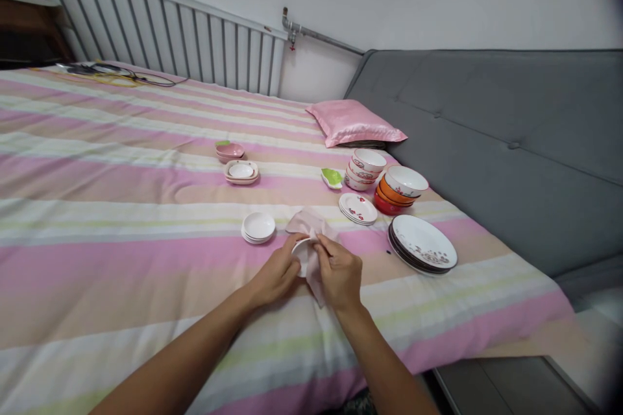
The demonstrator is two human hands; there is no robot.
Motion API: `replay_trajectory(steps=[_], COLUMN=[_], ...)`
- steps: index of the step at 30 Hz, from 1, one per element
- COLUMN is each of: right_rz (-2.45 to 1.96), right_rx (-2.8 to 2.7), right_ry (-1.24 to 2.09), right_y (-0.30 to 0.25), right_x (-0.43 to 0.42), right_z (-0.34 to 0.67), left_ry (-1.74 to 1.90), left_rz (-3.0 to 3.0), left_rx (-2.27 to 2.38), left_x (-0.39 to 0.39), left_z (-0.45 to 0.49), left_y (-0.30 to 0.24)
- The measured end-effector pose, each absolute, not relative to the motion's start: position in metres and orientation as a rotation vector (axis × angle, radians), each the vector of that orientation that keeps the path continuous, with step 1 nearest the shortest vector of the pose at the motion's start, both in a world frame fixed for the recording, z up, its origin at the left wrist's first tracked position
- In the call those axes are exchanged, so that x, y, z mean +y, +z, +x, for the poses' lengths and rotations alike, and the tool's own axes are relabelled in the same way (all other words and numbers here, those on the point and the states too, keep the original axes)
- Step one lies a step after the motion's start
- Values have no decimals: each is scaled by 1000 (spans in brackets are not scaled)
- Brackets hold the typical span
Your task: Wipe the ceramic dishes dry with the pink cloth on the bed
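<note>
Between my two hands is a small white dish (302, 257), tilted up above the bed. My left hand (278, 271) grips its left rim, thumb in front. Bunched in my right hand (341, 272) is a pale pink cloth (315, 280), pressed against the dish's right edge. Part of the cloth spreads behind the dish, and the fingers hide some of both. Just left of my hands sits a short stack of white small dishes (259, 227).
On the striped bedspread (121, 272) stand plates (423, 243), flowered saucers (358, 207), patterned bowls (363, 172), orange and red bowls (395, 193), a green leaf dish (331, 177), square dishes (242, 172) and pink dishes (230, 152). Behind are a pink pillow (355, 122) and grey headboard (487, 136).
</note>
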State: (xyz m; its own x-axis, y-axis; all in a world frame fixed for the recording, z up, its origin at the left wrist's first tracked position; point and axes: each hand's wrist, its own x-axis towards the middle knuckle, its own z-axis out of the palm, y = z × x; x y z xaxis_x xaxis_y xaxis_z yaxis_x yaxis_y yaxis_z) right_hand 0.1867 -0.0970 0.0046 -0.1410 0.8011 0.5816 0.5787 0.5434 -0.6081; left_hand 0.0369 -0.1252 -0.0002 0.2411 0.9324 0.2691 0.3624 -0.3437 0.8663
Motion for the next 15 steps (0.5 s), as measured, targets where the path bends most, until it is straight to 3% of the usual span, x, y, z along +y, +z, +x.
replay_trajectory(steps=[9, 15], right_rz=[-874, -1255], right_rx=[-2216, -1983], right_ry=[138, 291], right_y=[8, 9], right_x=[-99, -101], right_z=[185, 183], left_ry=[885, 1120], left_rz=[1864, 1474], left_rx=[1278, 1296], left_x=[-127, -121], left_z=[28, 33], left_y=[8, 0])
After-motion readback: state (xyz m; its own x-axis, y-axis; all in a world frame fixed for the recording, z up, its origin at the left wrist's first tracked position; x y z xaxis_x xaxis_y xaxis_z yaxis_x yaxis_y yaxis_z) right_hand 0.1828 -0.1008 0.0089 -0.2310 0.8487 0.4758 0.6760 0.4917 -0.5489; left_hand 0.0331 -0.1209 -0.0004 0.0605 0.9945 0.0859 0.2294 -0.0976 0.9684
